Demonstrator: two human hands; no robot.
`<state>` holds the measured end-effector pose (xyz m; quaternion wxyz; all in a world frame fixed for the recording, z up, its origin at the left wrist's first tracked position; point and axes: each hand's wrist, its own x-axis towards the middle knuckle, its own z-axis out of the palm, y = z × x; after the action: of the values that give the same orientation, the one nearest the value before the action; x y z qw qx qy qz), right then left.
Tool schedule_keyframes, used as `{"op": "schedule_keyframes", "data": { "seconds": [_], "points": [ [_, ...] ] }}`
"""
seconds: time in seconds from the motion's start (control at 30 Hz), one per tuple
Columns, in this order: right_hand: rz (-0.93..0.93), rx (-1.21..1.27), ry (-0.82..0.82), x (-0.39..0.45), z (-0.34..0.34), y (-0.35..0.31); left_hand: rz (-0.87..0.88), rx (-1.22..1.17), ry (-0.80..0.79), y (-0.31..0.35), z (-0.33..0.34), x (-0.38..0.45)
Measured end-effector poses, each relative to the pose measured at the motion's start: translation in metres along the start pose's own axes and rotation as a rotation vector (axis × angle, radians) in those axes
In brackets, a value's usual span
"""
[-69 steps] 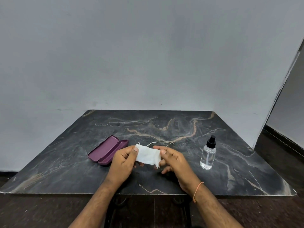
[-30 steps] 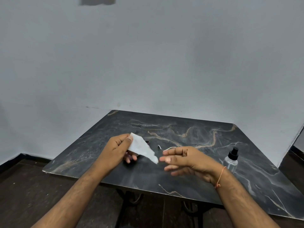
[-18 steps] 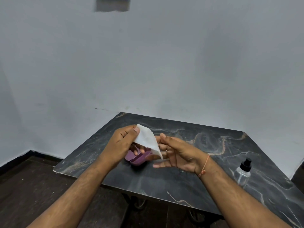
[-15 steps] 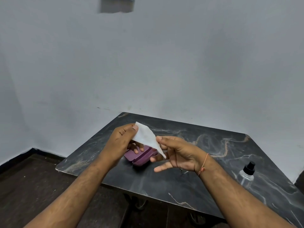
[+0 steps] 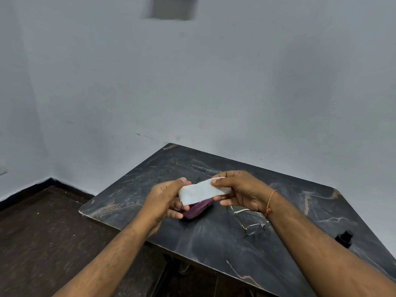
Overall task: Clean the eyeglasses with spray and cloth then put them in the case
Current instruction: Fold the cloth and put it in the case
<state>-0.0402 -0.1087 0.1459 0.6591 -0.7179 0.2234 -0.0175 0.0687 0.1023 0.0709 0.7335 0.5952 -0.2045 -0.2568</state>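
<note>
Right hand (image 5: 240, 190) now pinching white cloth (image 5: 203, 192) too; left hand (image 5: 165, 200) grips opposite end, stretched flat.

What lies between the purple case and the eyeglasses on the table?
In the head view, only bare dark marble table separates the purple case from the eyeglasses; the white cloth and both hands are held above.

table (image 5: 214, 243): dark marble-look top with pale and tan veining, standing against the wall
wall (image 5: 192, 86): plain pale grey, filling the upper frame
wall fixture (image 5: 172, 7): grey rectangle sitting at the top edge, blurred
floor (image 5: 42, 232): dark brown, lying left of the table
skirting (image 5: 27, 188): dark strip running along the wall base
</note>
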Motion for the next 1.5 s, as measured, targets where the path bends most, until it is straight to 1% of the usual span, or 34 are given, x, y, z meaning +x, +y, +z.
{"op": "schedule_keyframes", "data": {
  "seconds": [0.07,0.23,0.37,0.53,0.63,0.77,0.87,1.03,1.17,1.27,1.4,1.5],
  "points": [
    [-0.001,-0.031,0.020,0.008,-0.003,0.002,-0.001,0.097,0.058,-0.005,0.001,0.002],
    [0.021,-0.109,0.017,0.029,-0.010,0.010,-0.012,0.291,0.070,-0.019,0.001,0.002],
    [0.018,-0.223,0.055,0.049,-0.007,0.013,-0.025,0.480,0.133,-0.027,-0.006,0.015],
    [0.002,-0.350,0.109,0.071,-0.003,0.020,-0.037,0.702,0.151,-0.028,-0.010,0.022],
    [-0.002,-0.500,0.156,0.081,-0.003,0.022,-0.043,0.852,0.181,-0.027,-0.012,0.028],
    [-0.043,-0.750,0.192,0.087,-0.002,0.025,-0.081,0.949,0.152,-0.028,-0.012,0.031],
    [-0.093,-0.881,0.192,0.090,-0.001,0.028,-0.098,1.019,0.150,-0.030,-0.014,0.031],
    [-0.120,-1.021,0.202,0.098,0.002,0.034,-0.156,1.062,0.122,-0.031,-0.012,0.035],
    [-0.131,-1.136,0.160,0.099,0.003,0.034,-0.203,1.086,0.061,-0.026,-0.010,0.040],
    [-0.107,-1.145,0.150,0.098,0.002,0.032,-0.236,1.116,0.027,-0.022,-0.010,0.049],
    [-0.022,-0.977,0.138,0.093,-0.001,0.033,-0.305,1.122,-0.047,-0.014,-0.010,0.061],
    [-0.017,-0.929,0.144,0.089,-0.004,0.037,-0.346,1.133,-0.071,-0.009,-0.009,0.067]
  ]
}}
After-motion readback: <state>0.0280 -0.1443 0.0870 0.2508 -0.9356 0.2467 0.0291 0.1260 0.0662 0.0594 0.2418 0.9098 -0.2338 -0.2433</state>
